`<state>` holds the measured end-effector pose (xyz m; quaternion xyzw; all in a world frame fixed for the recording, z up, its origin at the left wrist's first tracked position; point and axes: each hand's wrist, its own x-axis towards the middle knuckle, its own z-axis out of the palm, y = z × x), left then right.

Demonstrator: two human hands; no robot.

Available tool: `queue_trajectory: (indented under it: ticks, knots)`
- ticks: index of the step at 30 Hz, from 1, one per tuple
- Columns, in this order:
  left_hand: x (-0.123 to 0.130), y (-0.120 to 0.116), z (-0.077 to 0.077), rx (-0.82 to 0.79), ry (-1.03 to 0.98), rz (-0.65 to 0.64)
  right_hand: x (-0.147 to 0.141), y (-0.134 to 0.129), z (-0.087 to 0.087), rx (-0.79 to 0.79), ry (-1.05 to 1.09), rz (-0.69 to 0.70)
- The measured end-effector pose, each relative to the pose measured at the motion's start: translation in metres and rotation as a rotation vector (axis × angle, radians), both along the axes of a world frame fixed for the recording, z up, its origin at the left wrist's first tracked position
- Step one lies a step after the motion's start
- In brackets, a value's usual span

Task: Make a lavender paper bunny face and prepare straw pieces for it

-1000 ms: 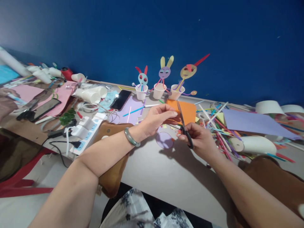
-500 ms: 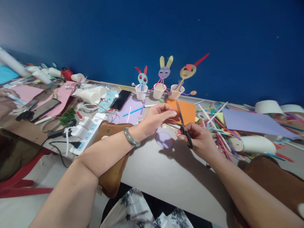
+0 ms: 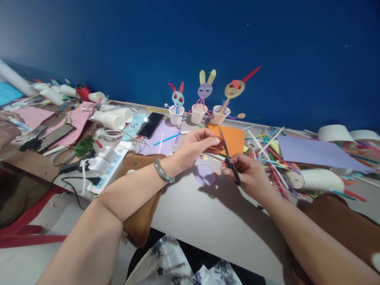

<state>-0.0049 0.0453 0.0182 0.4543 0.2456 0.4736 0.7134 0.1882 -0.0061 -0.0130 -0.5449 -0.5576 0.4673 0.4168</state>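
My right hand (image 3: 247, 172) is closed round the black handles of a pair of scissors (image 3: 225, 144). One blade of the scissors points up and away, just in front of an orange paper sheet (image 3: 236, 140). My left hand (image 3: 198, 145), with a jade-coloured bangle on the wrist, pinches thumb and fingertips together left of the blade. Whatever lies in that pinch is too small and blends with the orange behind it. Below the hands a light purple paper disc (image 3: 206, 175) lies flat on the table (image 3: 190, 213), and small paper scraps are scattered nearby.
Three paper-faced figures stand in white cups (image 3: 198, 114) by the blue wall. At left are a power strip (image 3: 109, 170), a phone (image 3: 151, 124), a brown cushion (image 3: 142, 221) and another person's hand (image 3: 10, 118). Pipe cleaners (image 3: 276, 166) and a purple sheet (image 3: 320, 154) lie right.
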Motion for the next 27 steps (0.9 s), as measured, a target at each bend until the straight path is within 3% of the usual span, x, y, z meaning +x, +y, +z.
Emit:
queue_trajectory:
  ticks: [15,27]
  knots:
    - [-0.0008,0.0006,0.0020,0.008,0.027,0.020,-0.0036,-0.0008,0.0068,0.041,-0.032,0.030]
    - [-0.0022,0.0024,0.0026,0.008,0.019,0.021,-0.0007,0.0004,0.0022,0.036,-0.050,0.030]
